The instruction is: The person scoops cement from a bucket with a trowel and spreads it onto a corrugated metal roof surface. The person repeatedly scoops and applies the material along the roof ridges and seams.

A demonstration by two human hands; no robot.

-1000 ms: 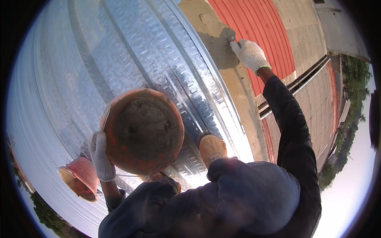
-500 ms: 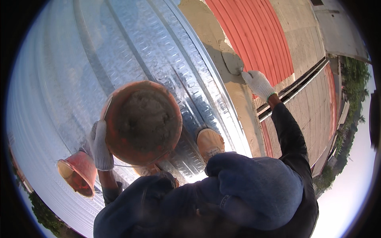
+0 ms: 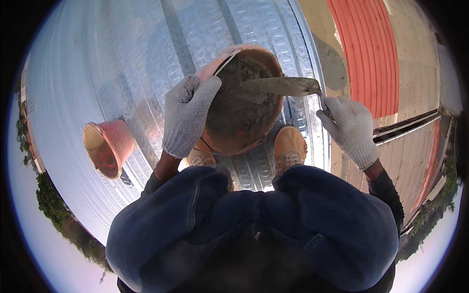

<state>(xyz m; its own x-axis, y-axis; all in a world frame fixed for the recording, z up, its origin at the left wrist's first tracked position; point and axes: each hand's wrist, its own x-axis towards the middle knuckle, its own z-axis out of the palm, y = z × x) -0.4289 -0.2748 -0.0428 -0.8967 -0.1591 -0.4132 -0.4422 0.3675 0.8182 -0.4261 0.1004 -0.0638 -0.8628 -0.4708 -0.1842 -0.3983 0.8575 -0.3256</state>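
A red bucket point(image 3: 266, 50) of wet grey mortar point(image 3: 239, 110) stands between my feet on the metal roofing. My left hand point(image 3: 189, 115), in a white knit glove, is closed on the bucket's left rim beside its wire handle. In my right hand point(image 3: 349, 129), also gloved, is a trowel point(image 3: 293, 86), held by its handle. Its mortar-smeared blade reaches left over the bucket's right rim, the tip at the mortar's surface.
A smaller red bucket point(image 3: 119, 141) lies tilted on the corrugated metal sheet point(image 3: 141, 53) to the left. Right of the sheet's edge runs a mortar strip point(image 3: 330, 63), then a red corrugated panel point(image 3: 369, 53). My shoes point(image 3: 289, 145) stand close behind the bucket.
My right hand has brought the trowel from the mortar strip back over the bucket. My left hand has shifted up along the rim, and the bucket appears tipped differently. The view has turned.
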